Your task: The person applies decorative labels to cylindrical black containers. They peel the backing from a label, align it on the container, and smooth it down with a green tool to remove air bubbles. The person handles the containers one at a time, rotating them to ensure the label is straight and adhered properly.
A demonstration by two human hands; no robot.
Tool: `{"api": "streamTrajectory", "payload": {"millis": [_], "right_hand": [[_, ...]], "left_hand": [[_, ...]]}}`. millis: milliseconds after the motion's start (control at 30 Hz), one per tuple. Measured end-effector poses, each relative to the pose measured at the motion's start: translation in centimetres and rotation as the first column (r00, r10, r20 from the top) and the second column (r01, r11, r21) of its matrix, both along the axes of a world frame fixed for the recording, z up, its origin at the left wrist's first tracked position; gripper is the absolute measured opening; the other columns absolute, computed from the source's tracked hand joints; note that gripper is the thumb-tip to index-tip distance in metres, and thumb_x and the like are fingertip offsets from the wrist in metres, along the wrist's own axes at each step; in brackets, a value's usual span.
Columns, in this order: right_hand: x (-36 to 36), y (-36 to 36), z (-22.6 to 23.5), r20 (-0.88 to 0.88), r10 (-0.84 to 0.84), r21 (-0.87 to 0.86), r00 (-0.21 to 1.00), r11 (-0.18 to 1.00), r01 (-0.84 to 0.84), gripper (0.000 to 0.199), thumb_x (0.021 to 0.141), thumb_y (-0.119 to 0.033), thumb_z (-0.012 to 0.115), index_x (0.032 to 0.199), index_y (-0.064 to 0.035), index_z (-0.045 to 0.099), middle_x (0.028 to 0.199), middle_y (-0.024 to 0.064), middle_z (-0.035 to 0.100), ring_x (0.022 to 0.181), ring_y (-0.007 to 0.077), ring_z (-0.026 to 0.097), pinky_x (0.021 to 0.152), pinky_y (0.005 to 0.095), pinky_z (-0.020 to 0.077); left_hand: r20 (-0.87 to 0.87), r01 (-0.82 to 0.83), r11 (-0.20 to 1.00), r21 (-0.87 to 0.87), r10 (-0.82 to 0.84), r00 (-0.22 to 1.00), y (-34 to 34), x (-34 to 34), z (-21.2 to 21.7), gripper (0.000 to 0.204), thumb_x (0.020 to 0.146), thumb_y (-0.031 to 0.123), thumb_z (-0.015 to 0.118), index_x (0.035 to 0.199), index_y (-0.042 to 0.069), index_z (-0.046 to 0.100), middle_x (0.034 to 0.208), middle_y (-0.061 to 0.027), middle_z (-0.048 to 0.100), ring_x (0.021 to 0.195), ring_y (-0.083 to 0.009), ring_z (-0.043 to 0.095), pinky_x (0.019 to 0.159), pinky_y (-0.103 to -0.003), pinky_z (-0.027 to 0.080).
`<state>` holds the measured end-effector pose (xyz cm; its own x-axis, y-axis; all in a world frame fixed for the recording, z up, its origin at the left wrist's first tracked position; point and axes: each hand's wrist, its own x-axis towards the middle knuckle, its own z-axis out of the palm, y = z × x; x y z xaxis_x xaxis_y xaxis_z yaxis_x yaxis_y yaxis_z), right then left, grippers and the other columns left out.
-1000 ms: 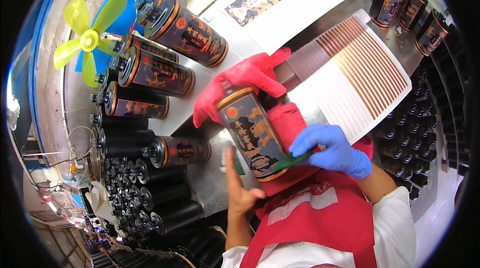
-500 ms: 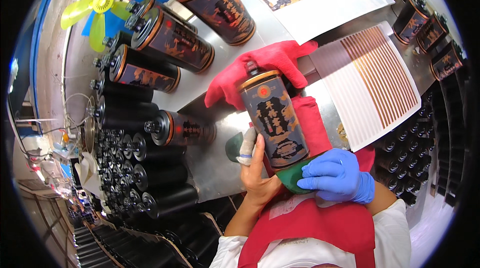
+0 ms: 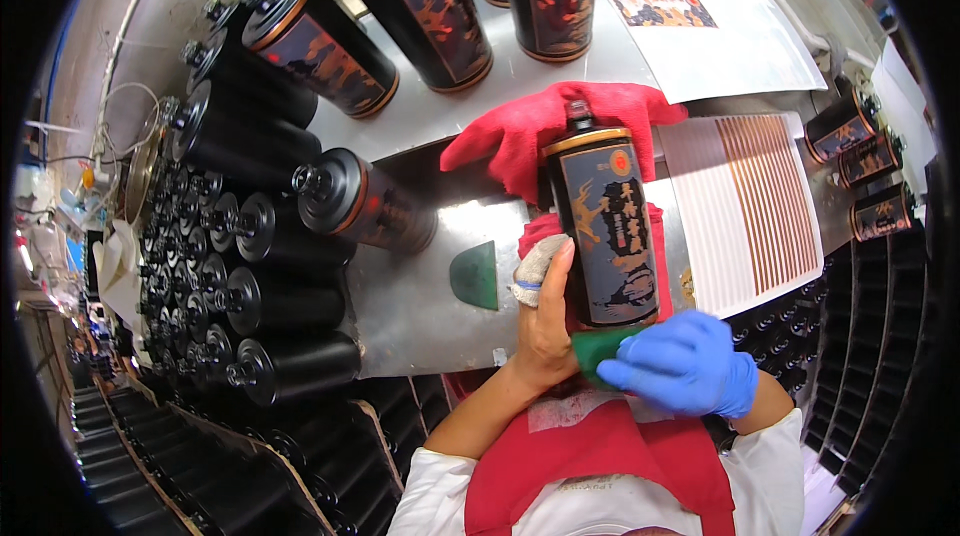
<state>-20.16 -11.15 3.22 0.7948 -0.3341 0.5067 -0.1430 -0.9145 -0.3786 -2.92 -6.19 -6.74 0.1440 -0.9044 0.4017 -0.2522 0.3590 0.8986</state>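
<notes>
A black bottle (image 3: pixel 605 236) with gold bands and a dark label of gold and red figures rests against a bunched red cloth (image 3: pixel 500 151), neck pointing away from me. My left hand (image 3: pixel 545 331) grips its left side near the base. One of that hand's fingers wears a pale fabric cover (image 3: pixel 540 264) with a blue band. In its blue glove, my right hand (image 3: pixel 680 366) is closed on a flat green scraper (image 3: pixel 596 348) close below the bottle's base. A second green scraper (image 3: pixel 475 276) lies on the metal table to the left.
Labelled bottles (image 3: pixel 420 16) stand along the table's far side, and another bottle (image 3: pixel 365 204) is at the left. Plain black bottles (image 3: pixel 290 306) are stacked beyond the left edge. On the right lie a striped label sheet (image 3: pixel 745 206) and a white sheet (image 3: pixel 710 46).
The bottle has turned in my left hand, so its label faces further right and a gold animal figure shows. It also stands straighter in the view, which has shifted. The right hand keeps the scraper.
</notes>
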Motion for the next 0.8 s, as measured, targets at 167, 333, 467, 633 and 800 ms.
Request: {"api": "streamTrajectory", "payload": {"millis": [167,333,467,633,800], "right_hand": [[1.2,-0.4,1.3,-0.211,0.065,-0.177,0.975,0.979,-0.103,0.041,0.064,-0.014,0.065,0.105,-0.0080,0.067,0.094,0.0000,0.058,0.075,0.0130,0.057,0.056,0.0250,0.0387],[3.0,-0.8,3.0,-0.299,-0.061,-0.244,0.952,0.970,-0.015,0.041,0.064,-0.015,0.066,0.105,-0.0074,0.067,0.092,-0.0002,0.057,0.074,0.0130,0.055,0.055,0.0253,0.0379],[3.7,-0.5,3.3,-0.422,0.069,-0.102,0.904,0.987,-0.123,0.035,0.067,-0.014,0.067,0.101,-0.0091,0.066,0.085,0.0023,0.059,0.067,0.0145,0.057,0.054,0.0275,0.0414],[6.3,-6.8,3.7,-0.237,-0.175,0.195,0.956,0.955,0.224,0.025,0.075,-0.014,0.072,0.099,-0.0098,0.067,0.078,0.0092,0.061,0.067,0.0223,0.062,0.061,0.0318,0.0485],[7.6,-10.0,4.8,0.012,-0.480,0.168,0.877,0.866,0.471,0.018,0.075,-0.008,0.073,0.093,-0.0056,0.069,0.079,0.0082,0.063,0.069,0.0220,0.061,0.064,0.0305,0.0491]], "left_hand": [[-0.066,0.139,0.987,-0.083,-0.144,0.987,-0.2,1.7,0.2,0.086,0.075,0.013,0.077,0.138,-0.009,0.024,0.126,-0.0244,0.052,0.118,-0.0351,0.053,0.101,-0.041,0.041],[-0.060,0.088,0.990,-0.110,-0.095,0.994,0.6,1.9,-1.5,0.092,0.075,0.018,0.078,0.140,-0.012,0.020,0.128,-0.0256,0.051,0.117,-0.0338,0.054,0.097,-0.038,0.046],[-0.141,0.059,0.986,-0.157,-0.082,0.987,0.4,1.8,-1.5,0.095,0.072,0.022,0.081,0.138,-0.012,0.023,0.127,-0.0278,0.051,0.113,-0.0355,0.056,0.095,-0.039,0.047],[0.008,-0.003,0.986,-0.164,0.004,1.000,0.5,1.7,-1.9,0.097,0.067,0.022,0.085,0.137,-0.012,0.027,0.122,-0.0280,0.054,0.108,-0.0367,0.060,0.090,-0.038,0.051],[0.061,-0.008,0.987,-0.160,0.018,0.998,0.4,2.0,-0.9,0.092,0.066,0.015,0.084,0.135,-0.013,0.030,0.122,-0.0278,0.054,0.109,-0.0367,0.059,0.091,-0.037,0.050]]}}
